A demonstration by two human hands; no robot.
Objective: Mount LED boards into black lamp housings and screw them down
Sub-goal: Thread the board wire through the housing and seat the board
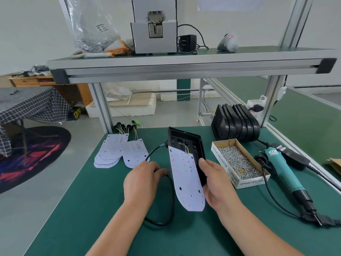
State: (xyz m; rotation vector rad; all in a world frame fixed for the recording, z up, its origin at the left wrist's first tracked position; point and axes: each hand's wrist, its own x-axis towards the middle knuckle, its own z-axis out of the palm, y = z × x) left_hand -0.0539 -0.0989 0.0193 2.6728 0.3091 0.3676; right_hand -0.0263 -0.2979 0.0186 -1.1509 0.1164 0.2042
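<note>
Gripping the black lamp housing (193, 143) by its right edge is the right hand (217, 183). The thumb is pressing on the rim and the other fingers are curling underneath, mostly hidden. The housing is sitting mid-bench over the green mat (92, 209), open side up; cannot tell whether its far end is resting on the mat.

The LED board (186, 180) is lying half in the housing. Its wired end is inside and its rounded end is sticking out over the near edge toward the person. Coloured wires are running from the board's top to a hole in the housing floor.

The left hand (144, 180) is sitting just left of the board, fingers curling down around the black cable (170, 200). The cable is coming out of the housing's left side, passing through the hand and looping on the mat beside the left forearm.

Spare LED boards (118, 150) are lying stacked at far left, wires trailing back. More black housings (238, 124) are standing in a row at the back right. A cardboard box of screws (238, 161) is sitting just right of the held housing, with a teal electric screwdriver (284, 169) lying beyond it. On the shelf above, a screw feeder (154, 24) is standing beside a clear bag of screws (94, 24).
</note>
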